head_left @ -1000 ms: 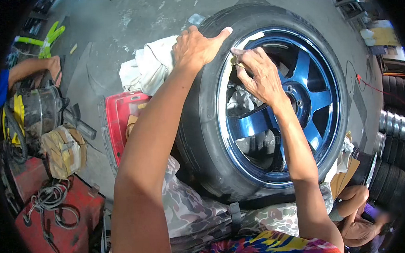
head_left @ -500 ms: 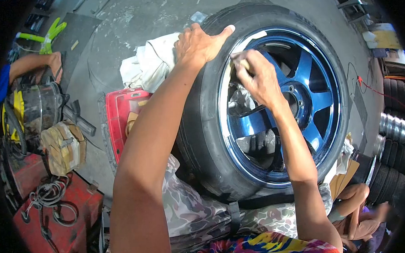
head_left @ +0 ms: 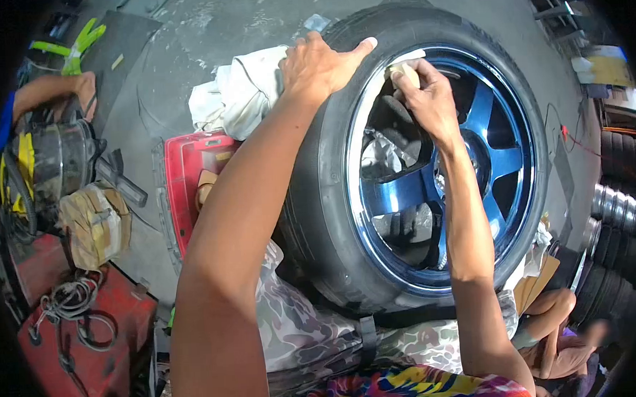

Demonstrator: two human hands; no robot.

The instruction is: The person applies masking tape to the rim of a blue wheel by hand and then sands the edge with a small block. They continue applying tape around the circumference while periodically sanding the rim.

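"Two hands are busy down there. Where is the big tire (head_left: 318, 198) sitting?"

"It's sitting right up by the camo pants (head_left: 291, 310), and its blue wheel (head_left: 502, 160) is showing."

"What is the left hand (head_left: 316, 65) doing?"

"It's lying over the tire's outer edge. The thumb is sticking out wide, and I'm not seeing it gripping anything. I think it's steadying the tire. If it's leaning too lightly, the tire could be wobbling."

"And the right hand (head_left: 431, 101)?"

"Its fingers are curling in and pinching a small cream pad (head_left: 407, 73) by the wheel's edge. A white band (head_left: 361, 122) is running along there too."

"What could be going wrong?"

"If the pinch is getting loose, the pad could be dropping through a gap in the wheel. If the fingers are pushing too hard, the band could be smearing or peeling. From where I'm standing, I can't tell what it is."

"And that white cloth (head_left: 235, 96)?"

"It's lying just beside the left hand, so a rolling tire could be catching it."
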